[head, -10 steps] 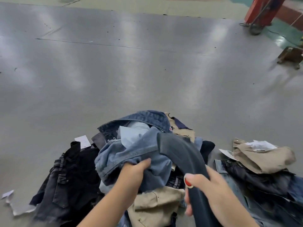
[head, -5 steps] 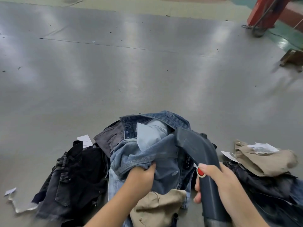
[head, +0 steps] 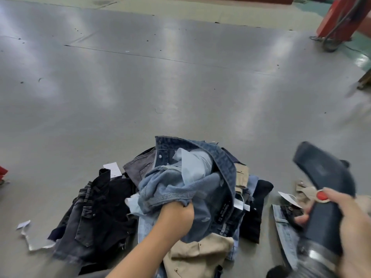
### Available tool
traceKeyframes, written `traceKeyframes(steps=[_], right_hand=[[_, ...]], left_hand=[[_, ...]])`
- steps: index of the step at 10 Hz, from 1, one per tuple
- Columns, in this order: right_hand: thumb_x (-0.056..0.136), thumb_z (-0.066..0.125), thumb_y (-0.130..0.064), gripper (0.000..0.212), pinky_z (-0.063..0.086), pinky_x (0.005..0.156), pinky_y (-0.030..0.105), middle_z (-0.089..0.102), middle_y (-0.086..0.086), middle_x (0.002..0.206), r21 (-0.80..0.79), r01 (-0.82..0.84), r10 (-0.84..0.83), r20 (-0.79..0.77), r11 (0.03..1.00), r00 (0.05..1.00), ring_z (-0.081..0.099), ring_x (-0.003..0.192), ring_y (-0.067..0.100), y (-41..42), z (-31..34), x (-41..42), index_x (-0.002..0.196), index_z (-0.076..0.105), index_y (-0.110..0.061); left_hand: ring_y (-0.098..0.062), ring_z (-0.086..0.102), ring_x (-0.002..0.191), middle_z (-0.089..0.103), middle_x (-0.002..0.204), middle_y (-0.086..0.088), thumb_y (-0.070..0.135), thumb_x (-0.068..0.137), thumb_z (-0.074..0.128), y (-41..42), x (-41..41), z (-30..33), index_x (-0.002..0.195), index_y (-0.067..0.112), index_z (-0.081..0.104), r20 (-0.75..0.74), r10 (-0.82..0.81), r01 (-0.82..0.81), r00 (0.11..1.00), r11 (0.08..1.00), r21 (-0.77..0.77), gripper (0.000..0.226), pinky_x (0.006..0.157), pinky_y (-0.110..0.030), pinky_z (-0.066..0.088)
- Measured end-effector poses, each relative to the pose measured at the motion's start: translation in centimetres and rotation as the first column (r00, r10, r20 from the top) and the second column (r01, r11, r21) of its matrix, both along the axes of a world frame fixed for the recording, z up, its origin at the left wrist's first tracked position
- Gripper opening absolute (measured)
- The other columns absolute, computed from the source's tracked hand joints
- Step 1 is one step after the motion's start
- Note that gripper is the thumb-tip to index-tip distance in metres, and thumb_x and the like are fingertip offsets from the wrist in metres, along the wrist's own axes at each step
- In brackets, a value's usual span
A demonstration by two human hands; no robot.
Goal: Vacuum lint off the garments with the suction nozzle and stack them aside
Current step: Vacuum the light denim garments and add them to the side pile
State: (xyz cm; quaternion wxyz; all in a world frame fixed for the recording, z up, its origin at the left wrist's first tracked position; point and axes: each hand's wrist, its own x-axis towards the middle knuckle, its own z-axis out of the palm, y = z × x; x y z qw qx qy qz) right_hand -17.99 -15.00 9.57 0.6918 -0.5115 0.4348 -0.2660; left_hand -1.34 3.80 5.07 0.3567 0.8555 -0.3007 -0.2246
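Note:
A heap of garments lies on the grey floor in front of me. On top is a light blue denim garment [head: 180, 187], bunched up, and my left hand [head: 177, 216] is shut on its fabric. Around it curls a darker blue denim piece [head: 218, 155]. My right hand [head: 349, 219] grips the dark suction nozzle [head: 325, 177], which is lifted off to the right of the heap, its mouth pointing up and left. A ribbed hose [head: 313, 261] runs from the nozzle to the bottom right.
Black jeans [head: 96, 213] lie left of the heap, a beige garment [head: 198, 255] at its near edge. A second stack with jeans [head: 285, 227] sits right. Paper tags [head: 112, 167] lie about. A red post [head: 339, 19] stands far right.
My right hand has swung the nozzle away from the blue denim garment to the right. My left hand keeps its hold on the denim and has pulled it slightly up.

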Motion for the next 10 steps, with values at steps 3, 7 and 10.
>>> traceKeyframes(steps=[3, 7, 10], right_hand=[[0.073, 0.066, -0.028, 0.024, 0.05, 0.043, 0.029, 0.061, 0.015, 0.064, 0.015, -0.203, 0.201, 0.086, 0.979, 0.976, 0.06, 0.049, 0.026, 1.5, -2.6, 2.0, 0.08, 0.059, -0.006], [0.07, 0.062, -0.026, 0.022, 0.047, 0.043, 0.023, 0.054, 0.015, 0.061, 0.014, -0.205, 0.196, 0.239, 0.979, 0.951, 0.05, 0.045, 0.021, 1.7, -0.9, 3.6, 0.066, 0.055, -0.005], [0.066, 0.067, -0.029, 0.039, 0.046, 0.043, 0.026, 0.056, 0.02, 0.062, 0.019, -0.455, 0.444, 0.193, 0.89, 0.875, 0.051, 0.043, 0.025, 4.3, -1.4, 4.7, 0.082, 0.054, 0.004]], left_hand=[[-0.026, 0.066, 0.084, 0.07, 0.084, -0.015, -0.015, 0.086, 0.051, 0.5, 0.1, 0.6, 0.084, 0.006, 0.065, -0.756, 0.245, -0.592, 0.607, 0.774, -0.225, 0.025, 0.073, -0.034, 0.053], [-0.021, 0.048, 0.047, 0.048, 0.055, -0.007, -0.008, 0.068, 0.049, 0.8, 3.3, 0.4, 0.065, 0.013, 0.05, -0.797, 0.327, -0.617, 0.508, 0.784, -0.071, 0.021, 0.048, -0.024, 0.04], [-0.005, 0.055, 0.104, 0.043, 0.138, 0.016, 0.033, 0.092, 0.057, 0.6, 2.7, -1.2, 0.13, 0.028, 0.051, 0.421, -0.227, 0.227, 0.878, 0.973, 0.051, 0.038, 0.089, -0.018, 0.041]])
